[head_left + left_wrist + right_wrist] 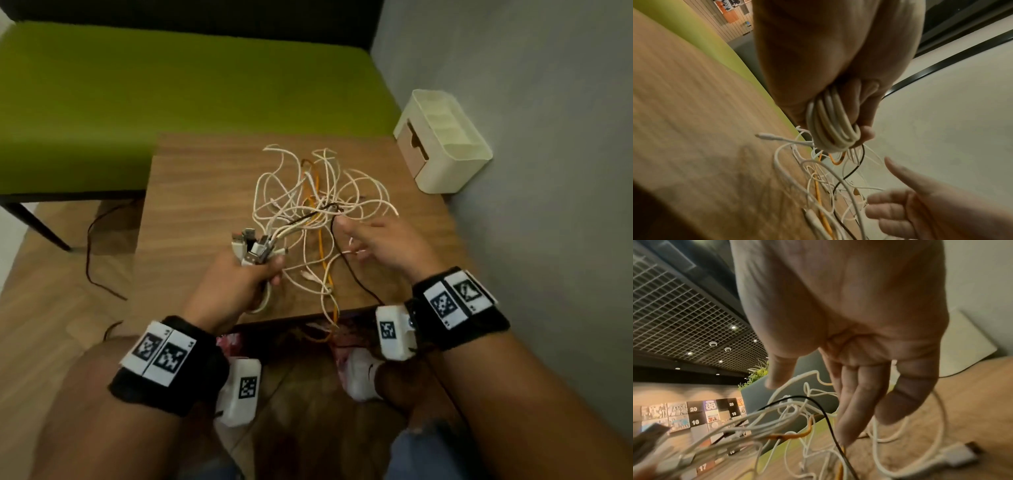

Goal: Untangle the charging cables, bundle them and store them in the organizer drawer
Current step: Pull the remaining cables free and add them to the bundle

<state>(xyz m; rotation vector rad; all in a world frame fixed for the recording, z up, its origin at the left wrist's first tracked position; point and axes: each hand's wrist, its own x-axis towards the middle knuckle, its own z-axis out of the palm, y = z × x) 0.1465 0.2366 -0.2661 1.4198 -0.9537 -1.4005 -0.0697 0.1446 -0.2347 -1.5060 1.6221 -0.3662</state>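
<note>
Readable writing: the right wrist view shows numbered wall tiles (694, 417) beyond the hands, marked 20, 88, 20, 19, 16 and 17. The wristbands (455, 301) carry black-and-white square code markers; the small print beside them is too small to read.

Cables (308, 198): mostly thin white leads, with one orange cable (321, 246) and one black cable (346, 260) running through them. They lie in a loose tangle on the wooden desk (205, 205), just ahead of both hands, with some strands hanging over the near edge.

Left hand (246, 277): closed round a bundle of white cable loops; a cluster of USB plugs (251, 245) sticks up from the fist. The left wrist view shows the loops (833, 123) packed side by side under the curled fingers.

Right hand (380, 246): fingers extended and relaxed, reaching into the tangle. Strands pass beside the fingers (859, 402), but no grip on any strand is visible.

Organizer (445, 140): cream plastic, open top compartments, drawer front facing the left hand side, standing on the desk's far corner beyond the right hand. The drawer interior is hidden.
</note>
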